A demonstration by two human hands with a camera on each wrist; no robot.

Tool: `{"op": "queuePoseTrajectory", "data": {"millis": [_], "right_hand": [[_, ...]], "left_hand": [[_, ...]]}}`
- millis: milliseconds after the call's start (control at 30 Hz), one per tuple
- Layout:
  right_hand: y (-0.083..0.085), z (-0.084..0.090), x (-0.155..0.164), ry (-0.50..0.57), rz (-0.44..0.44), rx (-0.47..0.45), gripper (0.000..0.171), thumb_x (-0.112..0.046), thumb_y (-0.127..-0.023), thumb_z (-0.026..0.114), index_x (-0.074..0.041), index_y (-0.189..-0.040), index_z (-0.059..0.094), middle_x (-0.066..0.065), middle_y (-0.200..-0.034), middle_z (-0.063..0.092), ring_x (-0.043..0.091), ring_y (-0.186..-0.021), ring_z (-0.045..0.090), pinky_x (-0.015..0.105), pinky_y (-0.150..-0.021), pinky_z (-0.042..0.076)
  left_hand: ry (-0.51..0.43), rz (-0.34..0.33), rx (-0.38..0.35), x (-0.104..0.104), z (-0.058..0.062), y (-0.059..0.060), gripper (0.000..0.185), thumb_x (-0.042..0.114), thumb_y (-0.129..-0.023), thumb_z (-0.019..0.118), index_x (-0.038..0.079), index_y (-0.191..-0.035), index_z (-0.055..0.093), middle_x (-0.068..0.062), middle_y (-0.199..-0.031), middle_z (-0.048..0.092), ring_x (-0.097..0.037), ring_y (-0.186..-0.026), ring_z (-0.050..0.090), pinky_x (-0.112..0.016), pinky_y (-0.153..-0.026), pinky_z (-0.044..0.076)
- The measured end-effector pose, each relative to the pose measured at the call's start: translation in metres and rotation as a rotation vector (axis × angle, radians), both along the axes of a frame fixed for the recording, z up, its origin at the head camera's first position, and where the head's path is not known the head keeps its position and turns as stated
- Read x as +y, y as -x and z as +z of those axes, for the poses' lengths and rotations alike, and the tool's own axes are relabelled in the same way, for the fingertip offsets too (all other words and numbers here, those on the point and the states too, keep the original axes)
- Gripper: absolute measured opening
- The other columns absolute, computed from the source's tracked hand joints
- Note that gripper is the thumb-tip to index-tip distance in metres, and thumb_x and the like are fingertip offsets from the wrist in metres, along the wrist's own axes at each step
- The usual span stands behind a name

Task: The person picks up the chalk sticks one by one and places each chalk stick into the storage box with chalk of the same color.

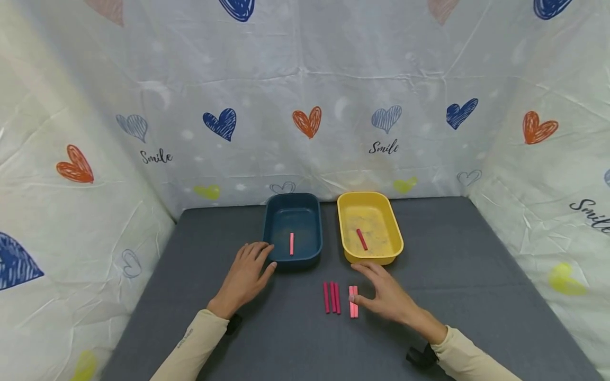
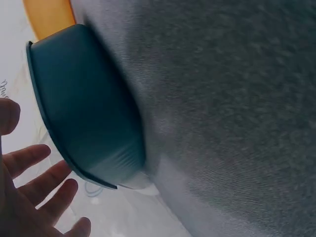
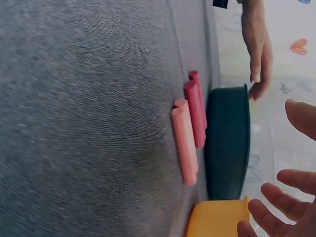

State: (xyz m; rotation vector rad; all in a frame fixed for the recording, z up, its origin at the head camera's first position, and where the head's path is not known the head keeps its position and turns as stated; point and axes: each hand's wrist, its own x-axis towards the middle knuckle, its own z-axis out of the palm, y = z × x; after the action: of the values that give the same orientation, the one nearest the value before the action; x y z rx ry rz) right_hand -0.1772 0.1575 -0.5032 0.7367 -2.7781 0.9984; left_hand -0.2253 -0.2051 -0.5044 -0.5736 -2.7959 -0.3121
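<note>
Cream long sleeves on both arms; small dark print on left sleeve (image 1: 187, 337); black wrist straps.

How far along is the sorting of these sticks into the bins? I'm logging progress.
Early on, it seems. One light pink stick lies in the blue bin and one darker red stick in the yellow bin. The right hand touches the light pink pair; the left hand rests by the blue bin. Three red sticks lie on the mat too.
</note>
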Motion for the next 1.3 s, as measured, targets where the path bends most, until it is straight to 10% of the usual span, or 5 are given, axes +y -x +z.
{"op": "queuePoseTrajectory", "data": {"millis": [1300], "right_hand": [[0.001, -0.029, 0.009, -0.131, -0.013, -0.165, 0.075, -0.049, -0.074, 0.083, -0.014, -0.136, 0.058, 0.004, -0.130, 0.056, 0.026, -0.122, 0.053, 0.057, -0.096, 0.041]], "left_hand": [[0.130, -0.178, 0.055, 0.005, -0.015, 0.020, 0.026, 0.031, -0.105, 0.044, 0.014, -0.104, 0.064, -0.006, -0.104, 0.062, -0.026, -0.108, 0.058, -0.054, -0.117, 0.030]]}}
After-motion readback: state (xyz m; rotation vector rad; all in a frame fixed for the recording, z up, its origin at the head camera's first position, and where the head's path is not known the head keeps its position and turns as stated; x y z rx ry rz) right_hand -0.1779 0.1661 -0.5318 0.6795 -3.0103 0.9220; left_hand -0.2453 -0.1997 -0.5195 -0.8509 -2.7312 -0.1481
